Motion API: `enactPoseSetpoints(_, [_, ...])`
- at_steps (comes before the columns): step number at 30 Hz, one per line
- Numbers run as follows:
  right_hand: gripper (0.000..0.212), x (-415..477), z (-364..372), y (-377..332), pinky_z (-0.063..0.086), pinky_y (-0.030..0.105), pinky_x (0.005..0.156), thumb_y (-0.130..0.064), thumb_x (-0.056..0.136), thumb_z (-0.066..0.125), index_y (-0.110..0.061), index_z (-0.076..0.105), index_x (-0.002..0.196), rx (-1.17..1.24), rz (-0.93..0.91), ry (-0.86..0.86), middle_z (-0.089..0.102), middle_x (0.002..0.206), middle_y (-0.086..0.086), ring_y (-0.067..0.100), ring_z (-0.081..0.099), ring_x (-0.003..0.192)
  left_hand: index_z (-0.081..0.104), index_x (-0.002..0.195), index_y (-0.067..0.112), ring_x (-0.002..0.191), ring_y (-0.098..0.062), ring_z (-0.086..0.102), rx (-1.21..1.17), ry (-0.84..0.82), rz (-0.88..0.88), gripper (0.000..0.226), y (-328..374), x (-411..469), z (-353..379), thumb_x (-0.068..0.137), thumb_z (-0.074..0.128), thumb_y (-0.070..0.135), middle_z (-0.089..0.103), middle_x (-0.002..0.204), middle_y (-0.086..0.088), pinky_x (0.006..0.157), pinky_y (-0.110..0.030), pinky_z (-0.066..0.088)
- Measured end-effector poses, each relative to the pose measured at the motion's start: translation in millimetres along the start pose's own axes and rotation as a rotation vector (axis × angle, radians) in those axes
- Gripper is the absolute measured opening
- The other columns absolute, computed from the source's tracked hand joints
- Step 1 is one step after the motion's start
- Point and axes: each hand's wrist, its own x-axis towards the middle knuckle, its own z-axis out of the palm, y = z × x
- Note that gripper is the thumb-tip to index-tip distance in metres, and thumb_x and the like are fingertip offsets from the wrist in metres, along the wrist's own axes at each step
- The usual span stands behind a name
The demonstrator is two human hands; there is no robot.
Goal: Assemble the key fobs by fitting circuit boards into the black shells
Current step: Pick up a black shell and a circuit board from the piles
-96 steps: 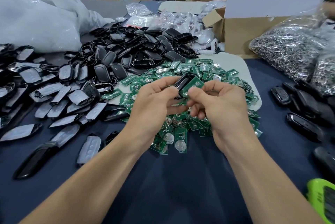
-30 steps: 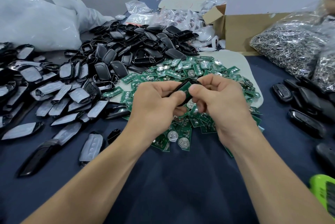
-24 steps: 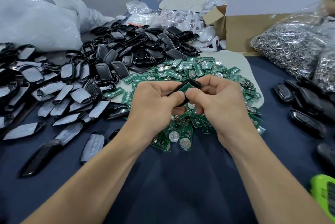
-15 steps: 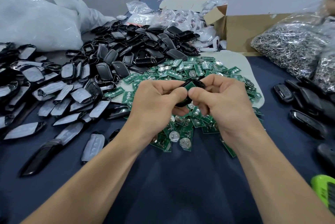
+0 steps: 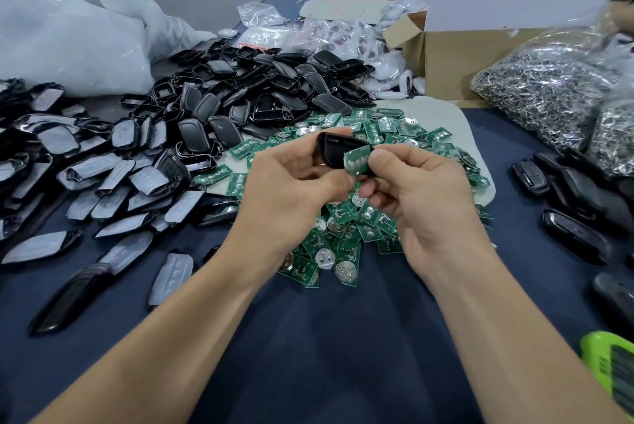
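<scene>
My left hand (image 5: 291,190) grips a black key fob shell (image 5: 334,150) above the pile of green circuit boards (image 5: 346,228). My right hand (image 5: 422,197) pinches a green circuit board (image 5: 356,161) between thumb and fingers, its end resting in the shell's open side. Both hands are held close together over the middle of the table. A heap of empty black shells (image 5: 260,97) lies behind, to the left.
Grey rubber button pads with black frames (image 5: 103,183) cover the left side. Finished black fobs (image 5: 576,204) lie at the right. A bag of metal rings (image 5: 549,90), a cardboard box (image 5: 456,56), white plastic bags (image 5: 68,42) and a green device (image 5: 614,368) border the dark blue cloth (image 5: 326,338).
The hands have opened apart a little and the shell has turned, so its open side and the green board now show; before, the board was mostly covered by my thumbs.
</scene>
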Motion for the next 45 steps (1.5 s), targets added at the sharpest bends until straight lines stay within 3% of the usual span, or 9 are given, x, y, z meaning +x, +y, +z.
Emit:
enactPoseSetpoints(7, [0.007,-1.2,7.2,7.4,0.048,0.022,0.046,-0.003,0.093,0.07,-0.009,0.073,0.095,-0.024,0.015,0.079,0.071,0.065,0.006,0.013,0.061,0.048,0.06,0.142,0.021,0.083,-0.014,0.076,-0.063,-0.019,0.033,0.066,-1.2,-1.3,2.2,0.084,0.08,-0.003,0.081,0.102,-0.001,0.078,-0.026,0.061])
enactPoseSetpoints(11, [0.037,-4.0,3.0,5.7,0.054,0.017,0.066,-0.024,0.075,0.082,-0.037,0.074,0.108,-0.311,-0.224,0.045,0.078,0.092,-0.013,0.005,0.072,0.079,0.076,0.118,0.02,0.07,-0.008,0.068,-0.132,0.009,0.006,0.033,0.5,0.7,1.3,0.086,0.078,0.011,0.078,0.087,0.002,0.066,-0.021,0.057])
enactPoseSetpoints(15, [0.041,-6.2,2.0,2.7,0.053,0.014,0.071,-0.018,0.078,0.084,-0.044,0.077,0.108,-0.533,-0.458,0.018,0.076,0.099,-0.023,0.004,0.07,0.093,0.078,0.113,0.006,0.061,-0.01,0.061,-0.124,-0.045,-0.06,0.029,-0.4,0.7,-3.5,0.086,0.079,0.017,0.071,0.071,0.002,0.061,-0.021,0.055])
enactPoseSetpoints(22, [0.041,-1.5,-5.8,-6.1,0.051,0.02,0.064,0.001,0.068,0.089,-0.031,0.082,0.093,-0.402,-0.362,-0.075,0.076,0.081,-0.009,0.005,0.059,0.07,0.082,0.104,0.012,0.059,-0.012,0.061,-0.092,-0.121,-0.239,0.039,-1.2,2.4,-8.8,0.075,0.08,0.038,0.069,0.077,-0.01,0.058,-0.022,0.054])
enactPoseSetpoints(25, [0.032,0.6,-14.7,-11.1,0.052,0.019,0.061,0.009,0.068,0.087,-0.02,0.077,0.079,-0.239,-0.227,-0.174,0.072,0.07,-0.002,0.008,0.062,0.063,0.085,0.092,0.02,0.078,-0.013,0.074,-0.047,-0.165,-0.305,0.037,-0.4,1.9,-7.2,0.076,0.074,0.052,0.079,0.088,-0.002,0.068,-0.021,0.058])
enactPoseSetpoints(28, [0.024,2.1,-20.2,-13.8,0.047,0.018,0.052,0.006,0.076,0.082,-0.016,0.074,0.077,-0.139,-0.084,-0.207,0.068,0.063,-0.001,0.009,0.058,0.055,0.084,0.086,0.015,0.073,-0.015,0.072,-0.062,-0.211,-0.393,0.05,1.5,3.5,-6.7,0.077,0.069,0.061,0.079,0.09,-0.01,0.063,-0.021,0.057])
enactPoseSetpoints(35, [0.023,-0.6,-10.6,-8.2,0.044,0.018,0.048,0.005,0.076,0.084,-0.016,0.073,0.073,-0.16,-0.149,-0.091,0.069,0.061,-0.001,0.008,0.057,0.051,0.077,0.094,0.003,0.054,-0.016,0.065,-0.175,-0.113,-0.481,0.048,1.1,6.9,-6.6,0.083,0.066,0.049,0.078,0.091,-0.017,0.045,-0.02,0.052])
enactPoseSetpoints(39, [0.023,0.2,-9.6,-5.5,0.043,0.015,0.048,0.004,0.074,0.086,-0.014,0.072,0.072,-0.242,-0.211,-0.024,0.068,0.058,-0.003,0.005,0.057,0.047,0.073,0.108,0.001,0.062,-0.018,0.067,-0.148,-0.088,-0.483,0.036,0.0,6.2,-7.7,0.107,0.055,0.032,0.076,0.095,-0.019,0.052,-0.023,0.054])
enactPoseSetpoints(45, [0.022,3.0,-8.2,-4.7,0.041,0.016,0.045,0.004,0.076,0.084,-0.014,0.072,0.073,-0.197,-0.169,0.035,0.067,0.057,-0.005,0.005,0.053,0.045,0.074,0.12,0.006,0.077,-0.019,0.071,-0.14,-0.134,-0.439,0.029,0.5,6.9,-13.6,0.107,0.049,0.011,0.079,0.108,-0.017,0.066,-0.025,0.057])
